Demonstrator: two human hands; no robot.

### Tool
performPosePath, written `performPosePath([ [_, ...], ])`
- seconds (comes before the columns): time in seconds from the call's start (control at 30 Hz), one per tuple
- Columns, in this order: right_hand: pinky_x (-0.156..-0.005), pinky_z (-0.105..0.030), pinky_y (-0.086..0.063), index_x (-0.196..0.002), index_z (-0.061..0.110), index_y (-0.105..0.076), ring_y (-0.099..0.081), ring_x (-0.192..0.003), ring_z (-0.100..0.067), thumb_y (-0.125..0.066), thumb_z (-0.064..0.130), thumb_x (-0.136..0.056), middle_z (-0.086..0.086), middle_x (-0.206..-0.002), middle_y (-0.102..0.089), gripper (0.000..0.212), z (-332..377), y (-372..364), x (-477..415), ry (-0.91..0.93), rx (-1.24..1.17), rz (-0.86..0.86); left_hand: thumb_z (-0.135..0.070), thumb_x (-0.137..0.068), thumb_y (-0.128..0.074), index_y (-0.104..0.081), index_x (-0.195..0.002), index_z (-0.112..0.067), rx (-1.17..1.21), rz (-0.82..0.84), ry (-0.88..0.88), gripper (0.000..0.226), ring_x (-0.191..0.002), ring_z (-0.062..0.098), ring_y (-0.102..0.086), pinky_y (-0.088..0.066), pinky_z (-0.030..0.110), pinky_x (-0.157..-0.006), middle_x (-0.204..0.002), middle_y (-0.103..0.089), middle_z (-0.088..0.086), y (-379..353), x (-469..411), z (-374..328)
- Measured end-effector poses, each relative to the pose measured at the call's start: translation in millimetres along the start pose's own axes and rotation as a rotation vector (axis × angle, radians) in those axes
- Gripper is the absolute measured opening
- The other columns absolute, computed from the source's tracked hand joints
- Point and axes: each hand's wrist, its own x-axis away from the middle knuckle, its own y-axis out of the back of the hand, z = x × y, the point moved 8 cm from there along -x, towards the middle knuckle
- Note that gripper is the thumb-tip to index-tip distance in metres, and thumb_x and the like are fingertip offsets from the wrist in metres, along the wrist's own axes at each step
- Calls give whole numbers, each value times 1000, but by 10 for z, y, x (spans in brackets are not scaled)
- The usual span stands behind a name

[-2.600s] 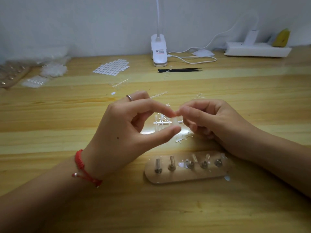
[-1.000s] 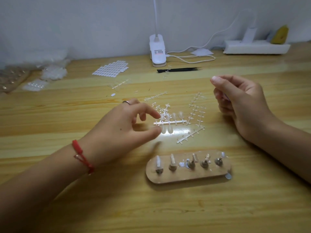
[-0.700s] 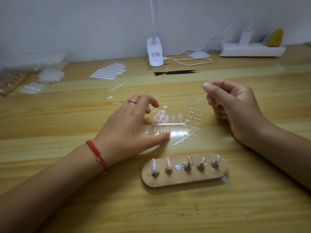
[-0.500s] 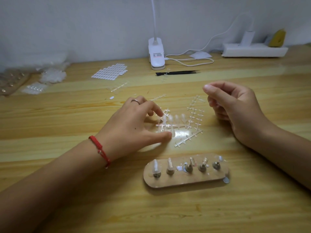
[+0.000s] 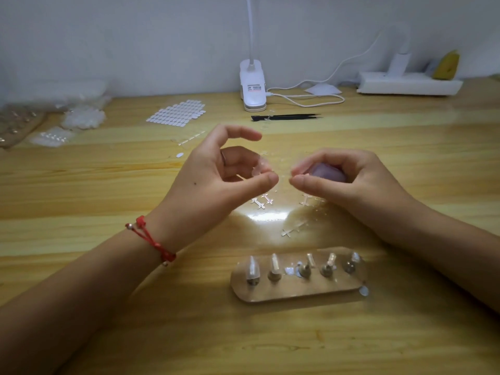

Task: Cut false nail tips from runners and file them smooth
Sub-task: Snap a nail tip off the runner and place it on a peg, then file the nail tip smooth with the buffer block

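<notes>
**Fig. A cut nail tip brought to the file, both hands raised above the table.**

My left hand (image 5: 213, 185) pinched a small clear nail tip (image 5: 260, 169) between thumb and middle finger, with the index finger lifted clear; blur hid the tip's edge. My right hand (image 5: 351, 182) was curled round a purple block (image 5: 327, 171), which I took for the file. It sat just to the right of the pinch and apart from the tip. Runners (image 5: 261, 202) lay on the table directly beneath the grip, and the wooden peg stand (image 5: 297, 292) lay nearer me. To file well, I judged, the pinch should sit low on the tip with the cut stub exposed. Strokes should be light and one-way, since thin plastic could flex or spring free.
</notes>
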Motion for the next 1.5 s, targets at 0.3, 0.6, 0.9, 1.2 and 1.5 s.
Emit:
performPosePath([
  [0.3,-57,-4,-40,-76,14,-70,-56,-58,6,-71,28,-67,12,-63,-65,16,18,-70,32,-64,-153,9,-30,-65,-76,-52,-111,-19,24,-68,4,54,-76,16,-59,-51,32,-73,-83,-72,-5,-1,35,-50],
  [0.6,-49,-1,-35,-76,16,-69,-53,-48,6,-71,31,-68,14,-60,-63,17,-51,-30,26,-132,-179,-50,-35,-59,-77,-50,-104,-22,2,-86,38,54,-71,12,-60,-50,21,-67,-78,-73,-6,41,32,20],
  [0.9,-43,-12,-26,-65,26,-70,-36,-51,-3,-71,35,-70,13,-62,-55,11,-151,-151,37,-261,-195,167,-25,-52,-79,-48,-100,-20,266,84,291,57,-54,1,-56,-39,10,-46,-74,-72,-6,-60,48,248],
  [1.2,-43,-15,-21,-60,26,-72,-36,-46,0,-69,38,-63,13,-55,-53,13,-99,-306,113,-280,-284,418,-12,-54,-87,-46,-101,-20,353,277,345,62,-60,5,-56,-36,18,-56,-73,-70,-3,-196,70,302],
  [1.5,-41,-14,-20,-59,24,-68,-32,-47,-5,-83,29,-64,11,-56,-51,17,-163,-187,51,-302,-295,227,-9,-60,-81,-44,-86,-22,365,126,313,47,-44,0,-43,-28,11,-39,-56,-58,-9,-133,35,261],
])
